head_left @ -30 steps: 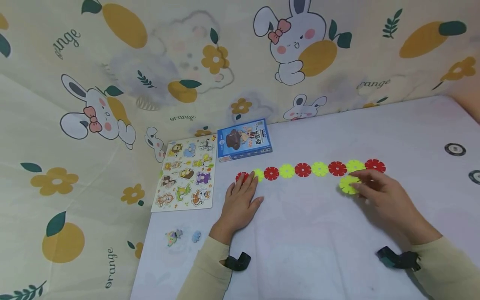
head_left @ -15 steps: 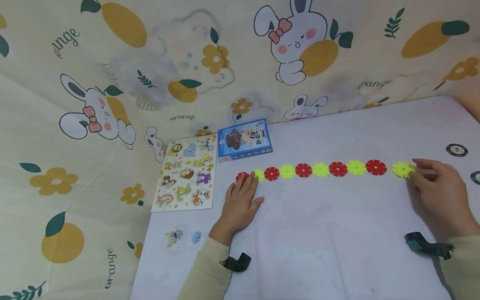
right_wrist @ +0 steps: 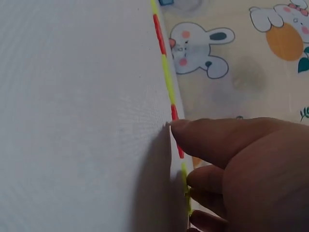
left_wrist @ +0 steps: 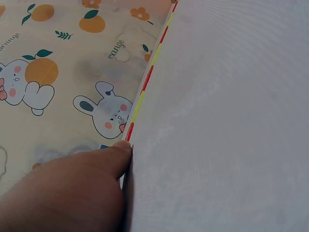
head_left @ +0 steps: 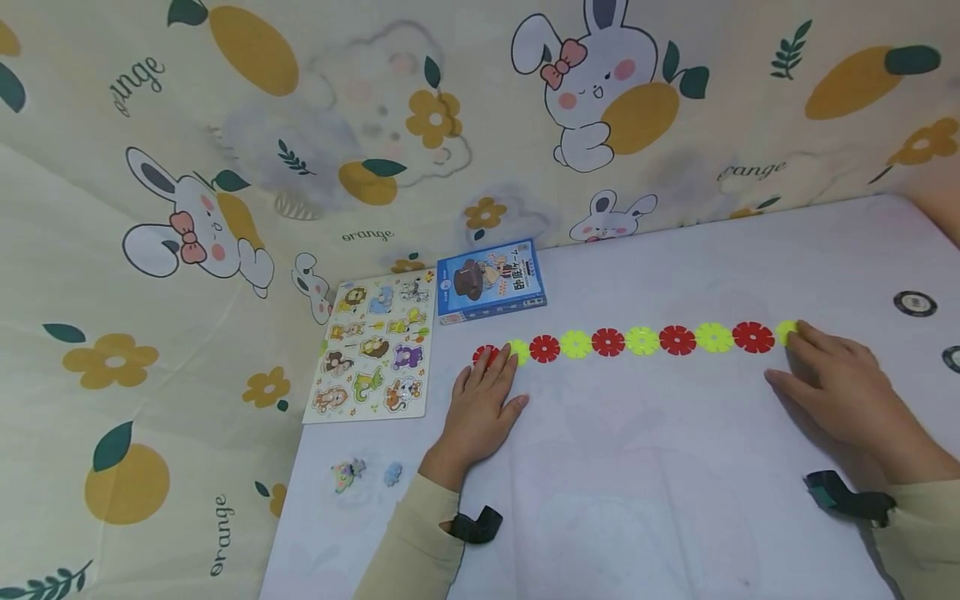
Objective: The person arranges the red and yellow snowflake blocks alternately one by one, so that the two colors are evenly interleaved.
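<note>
A row of red and yellow-green notched plastic discs lies flat on the white table, alternating in colour. At its left end, the fingers of my left hand [head_left: 480, 412] lie flat over a red disc [head_left: 483, 357] and touch the yellow disc [head_left: 518, 352] beside it. On the right, my right hand [head_left: 847, 387] rests its fingertips on a yellow disc [head_left: 787, 332], mostly hidden, just past the last red disc [head_left: 753, 337]. In the right wrist view, the thumb stands apart from that yellow disc [right_wrist: 185, 181], and a small gap shows before the red one [right_wrist: 181, 151].
Behind the row lie a blue game box [head_left: 491, 282] and an animal puzzle board [head_left: 371, 350]. Small animal figures [head_left: 345, 475] sit at the front left. Black-and-white round pieces [head_left: 915, 303] lie at the far right. A printed cloth [head_left: 480, 117] hangs behind the table.
My right hand carried the yellow disc rightward past the last red disc, set it down at the row's right end and shifted it slightly left. Its pinch has loosened. My left hand stayed still.
</note>
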`<action>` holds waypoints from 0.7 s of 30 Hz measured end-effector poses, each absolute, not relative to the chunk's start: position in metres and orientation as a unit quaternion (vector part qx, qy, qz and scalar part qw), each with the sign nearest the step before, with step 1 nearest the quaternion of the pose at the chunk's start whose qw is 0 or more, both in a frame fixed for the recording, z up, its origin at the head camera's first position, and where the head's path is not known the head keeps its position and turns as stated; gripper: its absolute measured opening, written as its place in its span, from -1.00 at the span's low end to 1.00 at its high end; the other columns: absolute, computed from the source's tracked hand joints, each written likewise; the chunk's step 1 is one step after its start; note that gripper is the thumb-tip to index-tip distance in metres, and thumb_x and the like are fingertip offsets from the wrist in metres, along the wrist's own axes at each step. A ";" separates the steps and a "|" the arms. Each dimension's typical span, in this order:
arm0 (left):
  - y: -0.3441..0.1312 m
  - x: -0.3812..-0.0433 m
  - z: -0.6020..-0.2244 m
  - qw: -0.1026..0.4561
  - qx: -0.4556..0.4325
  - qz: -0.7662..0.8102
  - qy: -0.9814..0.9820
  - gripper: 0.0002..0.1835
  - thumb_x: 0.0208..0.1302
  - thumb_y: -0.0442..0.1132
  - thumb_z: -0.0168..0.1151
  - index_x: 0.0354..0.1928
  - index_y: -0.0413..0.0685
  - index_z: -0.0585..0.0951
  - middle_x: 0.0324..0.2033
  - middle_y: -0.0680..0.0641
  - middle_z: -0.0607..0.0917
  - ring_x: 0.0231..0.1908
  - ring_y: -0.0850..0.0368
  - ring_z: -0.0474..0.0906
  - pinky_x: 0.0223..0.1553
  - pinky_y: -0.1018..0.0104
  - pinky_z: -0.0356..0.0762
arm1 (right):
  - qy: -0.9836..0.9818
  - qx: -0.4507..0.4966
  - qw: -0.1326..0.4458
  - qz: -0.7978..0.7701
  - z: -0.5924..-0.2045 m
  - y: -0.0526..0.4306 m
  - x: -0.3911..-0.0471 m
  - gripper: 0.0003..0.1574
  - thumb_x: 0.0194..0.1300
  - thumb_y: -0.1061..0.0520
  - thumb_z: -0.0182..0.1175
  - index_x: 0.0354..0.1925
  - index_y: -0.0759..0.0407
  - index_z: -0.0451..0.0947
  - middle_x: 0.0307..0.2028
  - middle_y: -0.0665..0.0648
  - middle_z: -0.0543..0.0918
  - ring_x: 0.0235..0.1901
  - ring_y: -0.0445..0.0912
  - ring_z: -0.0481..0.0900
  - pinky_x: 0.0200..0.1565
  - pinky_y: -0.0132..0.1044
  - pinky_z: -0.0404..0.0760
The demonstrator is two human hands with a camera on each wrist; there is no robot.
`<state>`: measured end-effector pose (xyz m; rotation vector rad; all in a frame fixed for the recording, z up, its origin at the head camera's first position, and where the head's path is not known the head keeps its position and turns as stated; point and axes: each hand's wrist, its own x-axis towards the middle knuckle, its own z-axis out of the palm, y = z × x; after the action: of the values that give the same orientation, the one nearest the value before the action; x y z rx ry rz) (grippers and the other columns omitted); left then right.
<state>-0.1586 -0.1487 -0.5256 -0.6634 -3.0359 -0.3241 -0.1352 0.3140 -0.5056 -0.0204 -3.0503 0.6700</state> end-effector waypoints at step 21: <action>-0.148 -0.157 -0.522 0.002 -0.212 -0.098 -0.972 -0.24 0.38 0.28 -0.18 0.51 0.15 0.01 0.49 0.15 -0.13 0.45 0.02 -0.30 0.34 -0.12 -0.22 | -0.977 0.025 -0.015 0.210 -0.503 0.317 -0.132 0.17 0.23 -0.29 0.20 0.42 0.40 -0.04 0.40 0.47 -0.10 0.35 0.44 -0.32 0.03 0.56 -0.09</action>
<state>-0.1570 -0.1477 -0.5223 -0.6643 -3.0500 -0.3083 -0.1316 0.3167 -0.5030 0.0804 -3.1000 0.6661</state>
